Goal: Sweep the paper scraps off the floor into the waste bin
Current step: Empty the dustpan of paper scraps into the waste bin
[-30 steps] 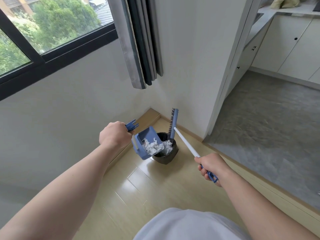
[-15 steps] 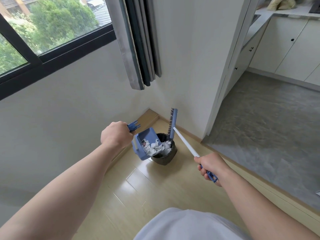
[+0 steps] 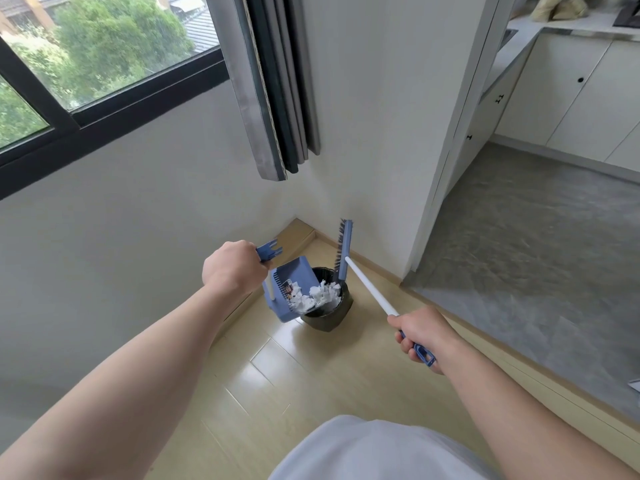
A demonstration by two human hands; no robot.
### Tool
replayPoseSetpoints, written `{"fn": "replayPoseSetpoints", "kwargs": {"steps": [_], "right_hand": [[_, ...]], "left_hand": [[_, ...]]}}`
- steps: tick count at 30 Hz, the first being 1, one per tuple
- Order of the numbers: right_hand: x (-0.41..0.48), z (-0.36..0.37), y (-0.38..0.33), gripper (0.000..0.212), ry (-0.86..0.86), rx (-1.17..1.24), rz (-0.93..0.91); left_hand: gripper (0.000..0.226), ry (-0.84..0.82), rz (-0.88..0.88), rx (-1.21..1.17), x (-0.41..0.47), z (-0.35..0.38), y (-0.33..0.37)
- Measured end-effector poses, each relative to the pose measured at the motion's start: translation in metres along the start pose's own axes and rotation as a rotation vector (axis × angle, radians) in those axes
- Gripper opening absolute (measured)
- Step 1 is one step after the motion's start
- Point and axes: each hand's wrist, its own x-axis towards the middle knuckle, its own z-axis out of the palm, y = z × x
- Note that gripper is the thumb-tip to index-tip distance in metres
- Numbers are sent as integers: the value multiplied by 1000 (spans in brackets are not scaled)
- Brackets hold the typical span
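A blue dustpan (image 3: pixel 289 284) is tilted over a black waste bin (image 3: pixel 329 315) that stands in the corner on the wood floor. White paper scraps (image 3: pixel 318 295) lie across the pan's lip and inside the bin. My left hand (image 3: pixel 233 268) grips the dustpan's blue handle top. My right hand (image 3: pixel 420 334) grips the end of a white broom handle (image 3: pixel 370 288). The blue broom head (image 3: pixel 344 249) stands upright with its lower end at the bin's far rim, bristles facing the dustpan.
White walls meet just behind the bin, with a grey curtain (image 3: pixel 273 88) hanging above and a window (image 3: pixel 97 57) to the left. On the right lies a grey floor (image 3: pixel 540 258) with white cabinets (image 3: pixel 571 98). Light wood flooring (image 3: pixel 311 382) stretches toward me.
The dustpan has tipped further over the bin, and more of the scraps have slid from the pan into it. Both hands stay about where they were.
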Motion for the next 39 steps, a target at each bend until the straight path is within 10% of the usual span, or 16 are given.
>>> {"fn": "replayPoseSetpoints", "kwargs": {"steps": [39], "right_hand": [[3,3,2,19,7,17,11]], "left_hand": [[31,13,115,115,9,-5,17]]}}
